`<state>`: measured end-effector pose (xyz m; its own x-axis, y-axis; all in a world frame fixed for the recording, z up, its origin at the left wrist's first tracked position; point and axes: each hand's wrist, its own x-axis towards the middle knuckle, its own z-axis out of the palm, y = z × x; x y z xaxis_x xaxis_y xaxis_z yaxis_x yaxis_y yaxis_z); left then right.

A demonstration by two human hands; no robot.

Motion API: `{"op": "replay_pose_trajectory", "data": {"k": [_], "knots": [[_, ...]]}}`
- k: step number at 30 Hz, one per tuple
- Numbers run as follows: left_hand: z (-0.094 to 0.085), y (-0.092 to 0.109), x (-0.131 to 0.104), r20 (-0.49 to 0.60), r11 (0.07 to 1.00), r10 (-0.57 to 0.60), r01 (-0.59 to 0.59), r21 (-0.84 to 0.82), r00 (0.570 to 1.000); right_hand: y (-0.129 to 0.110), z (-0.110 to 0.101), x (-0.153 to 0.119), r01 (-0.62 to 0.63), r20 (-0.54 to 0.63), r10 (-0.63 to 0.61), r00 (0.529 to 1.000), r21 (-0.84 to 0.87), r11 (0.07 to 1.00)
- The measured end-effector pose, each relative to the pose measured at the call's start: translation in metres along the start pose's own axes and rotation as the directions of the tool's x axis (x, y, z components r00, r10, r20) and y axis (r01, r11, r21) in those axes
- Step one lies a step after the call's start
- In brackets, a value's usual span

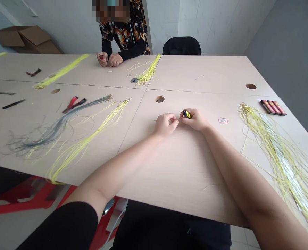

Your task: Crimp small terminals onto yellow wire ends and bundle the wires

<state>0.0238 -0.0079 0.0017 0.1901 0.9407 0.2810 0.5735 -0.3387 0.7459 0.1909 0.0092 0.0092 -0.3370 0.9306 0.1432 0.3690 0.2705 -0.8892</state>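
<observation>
Near the middle of the table, my left hand (166, 124) is closed in a pinch; whatever lies between its fingertips is too small to make out. Almost touching it, my right hand (195, 119) is wrapped round a small black-and-yellow cylinder (187, 114), whose end sticks up above the fingers. Both hands are held close to the tabletop (169, 166). To the left lies a bundle of thin yellow line (91, 140), with small brownish bits at its far end. On the right, another yellow bundle (268, 146) spreads beside my forearm.
Red-and-black pliers (74, 104) and a grey line bundle (57, 126) lie left. Several dark red sticks (273, 107) and a small label (223, 120) are at right. A round hole (159, 99) opens beyond my hands. A co-worker (122, 38) sits opposite, hands on the table.
</observation>
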Motion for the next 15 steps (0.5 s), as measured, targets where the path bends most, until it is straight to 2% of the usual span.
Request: {"op": "replay_pose_trajectory", "data": {"k": [9, 15], "knots": [[0.0, -0.0004, 0.0, -0.003, 1.0, 0.013, -0.013, -0.005, 1.0, 0.0023, -0.0006, -0.0003, -0.006, -0.013, 0.006, 1.0, -0.035, 0.999], [0.0, -0.0003, 0.0, -0.006, 0.999, 0.006, -0.006, -0.034, 1.0, 0.0015, -0.002, 0.001, -0.015, -0.076, 0.011, 0.997, -0.048, 0.999]]}}
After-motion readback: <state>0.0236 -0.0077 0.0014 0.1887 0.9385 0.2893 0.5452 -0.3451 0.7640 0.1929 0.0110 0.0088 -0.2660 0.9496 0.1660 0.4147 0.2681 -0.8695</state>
